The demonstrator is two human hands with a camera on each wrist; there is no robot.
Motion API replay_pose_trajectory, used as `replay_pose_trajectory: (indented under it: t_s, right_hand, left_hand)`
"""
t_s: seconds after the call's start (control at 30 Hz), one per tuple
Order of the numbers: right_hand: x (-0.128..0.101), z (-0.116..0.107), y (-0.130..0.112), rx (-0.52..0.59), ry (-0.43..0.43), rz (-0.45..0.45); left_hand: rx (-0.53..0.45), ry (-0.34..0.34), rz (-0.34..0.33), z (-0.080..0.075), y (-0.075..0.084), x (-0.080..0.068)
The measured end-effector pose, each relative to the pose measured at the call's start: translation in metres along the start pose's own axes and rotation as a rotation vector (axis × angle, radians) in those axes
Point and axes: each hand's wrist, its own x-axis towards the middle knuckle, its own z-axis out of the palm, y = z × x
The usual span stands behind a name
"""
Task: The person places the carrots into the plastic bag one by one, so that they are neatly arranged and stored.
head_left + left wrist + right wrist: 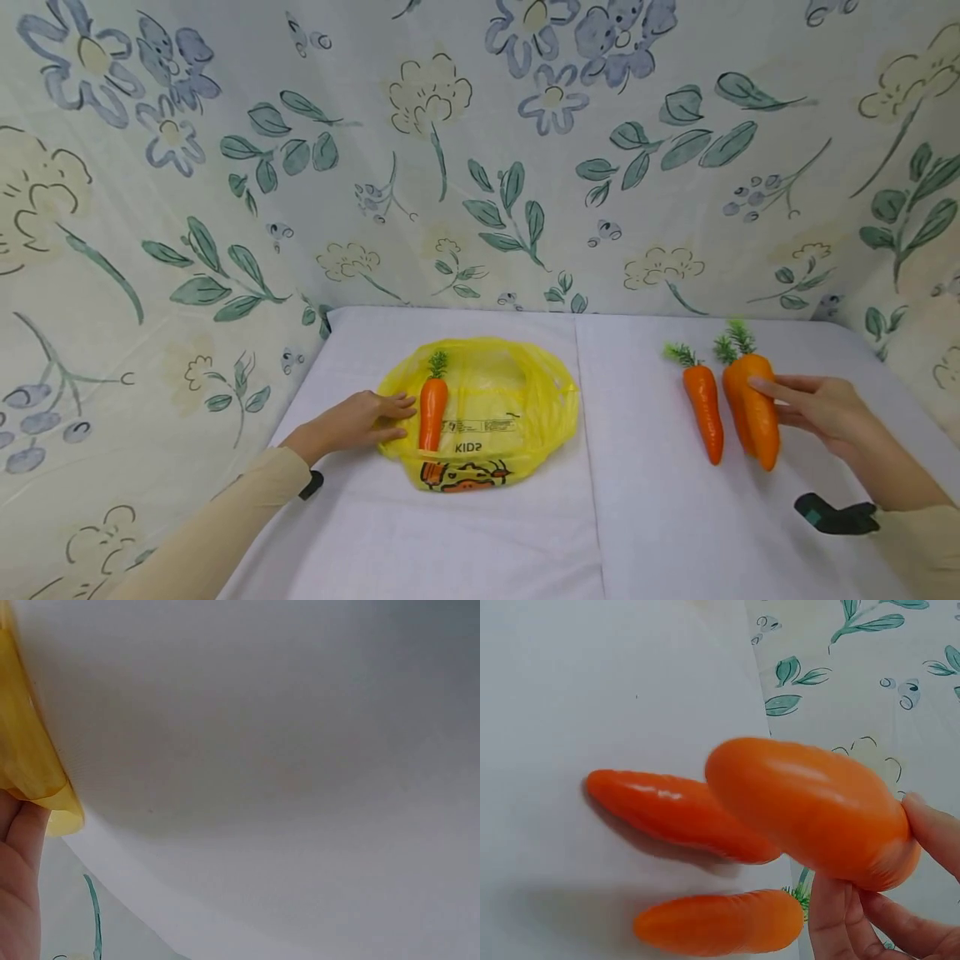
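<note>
A yellow plastic bag [536, 417] with a printed cartoon face lies on the white cloth. An orange toy carrot [432, 408] rests in it, green top toward the back and tip under the bag's near layer. My left hand [360, 425] holds the bag's left edge; plastic hides its fingertips in the left wrist view. At the right, my right hand [832, 412] grips a thick carrot [810, 810] between thumb and fingers, tip pointing down. This carrot overlaps a second one [733, 408], while a slimmer, redder carrot [703, 412] lies to its left.
A white cloth [517, 542] with a crease down its middle covers the table. Behind and to the left hangs a floral curtain [510, 275]. Dark bands sit at both wrists.
</note>
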Motion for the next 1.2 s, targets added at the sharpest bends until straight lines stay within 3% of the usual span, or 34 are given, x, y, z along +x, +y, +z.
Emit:
replay_pose_trajectory:
  t_s: [0.33, 1.03, 1.2]
  right_hand:
    - [-0.001, 0.018, -0.019, 0.024, -0.056, -0.054]
    - [0.004, 0.054, -0.057, 0.002, -0.122, -0.053]
    - [0.006, 0.066, -0.064, 0.042, -0.148, -0.07]
  left_hand:
    - [0.001, 0.009, 0.006, 0.002, -0.002, -0.001]
    - [0.01, -0.002, -0.002, 0.001, -0.004, 0.001]
    - [0.005, -0.003, 0.002, 0.0, -0.002, 0.001]
